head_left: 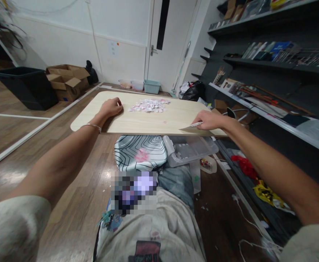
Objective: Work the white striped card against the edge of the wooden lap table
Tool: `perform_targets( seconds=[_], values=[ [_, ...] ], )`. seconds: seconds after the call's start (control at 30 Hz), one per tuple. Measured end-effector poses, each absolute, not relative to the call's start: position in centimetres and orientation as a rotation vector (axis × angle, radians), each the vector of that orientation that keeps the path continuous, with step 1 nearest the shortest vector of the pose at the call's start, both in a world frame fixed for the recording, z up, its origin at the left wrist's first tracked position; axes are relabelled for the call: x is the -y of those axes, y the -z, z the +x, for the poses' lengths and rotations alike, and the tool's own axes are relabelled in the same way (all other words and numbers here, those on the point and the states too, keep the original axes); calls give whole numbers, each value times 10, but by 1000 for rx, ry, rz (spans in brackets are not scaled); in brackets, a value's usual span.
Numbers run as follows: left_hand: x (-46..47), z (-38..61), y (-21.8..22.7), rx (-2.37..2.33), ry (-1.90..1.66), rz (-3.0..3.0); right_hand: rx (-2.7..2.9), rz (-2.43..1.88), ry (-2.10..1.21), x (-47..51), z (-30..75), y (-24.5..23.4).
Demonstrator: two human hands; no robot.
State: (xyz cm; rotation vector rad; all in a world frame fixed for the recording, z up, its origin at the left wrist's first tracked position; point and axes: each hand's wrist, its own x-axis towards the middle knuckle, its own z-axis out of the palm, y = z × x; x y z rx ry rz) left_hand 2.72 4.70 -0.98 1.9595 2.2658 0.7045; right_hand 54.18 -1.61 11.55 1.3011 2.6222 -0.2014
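A pale wooden tabletop (148, 125) stretches out in front of me. On its far middle part lies a loose heap of small white and pinkish paper pieces (151, 105). My left hand (111, 107) rests on the board to the left of the heap, fingers curled in; whether anything is inside them is hidden. To the right, near the front edge, my right hand (206, 120) grips some thin white paper (191, 126), whose pointed end sticks out to the left, low over the wood. One small pinkish scrap (165, 122) lies apart from the heap.
Below the table's edge are a patterned cushion-like thing (140, 152) and a clear plastic box (193, 149). A pixelated patch covers something on my lap. Dark shelves (268, 65) line the right side. A black bin (25, 87) and cardboard boxes (66, 83) stand at left.
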Motion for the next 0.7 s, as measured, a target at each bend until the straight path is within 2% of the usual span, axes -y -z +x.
perform_targets(
  seconds=[0.2, 0.43, 0.6, 0.7],
  values=[
    [-46, 28, 9, -2269, -709, 1937, -2593, 1484, 137, -11, 526, -123],
    [-47, 26, 10, -2262, -715, 1961, -2432, 1673, 7, -49, 459, -133],
    [-47, 27, 10, -2267, -705, 1948, -2481, 1507, -131, -35, 439, -126],
    [-46, 29, 9, -2254, -714, 1947, -2597, 1338, -73, -17, 457, -121]
  ],
)
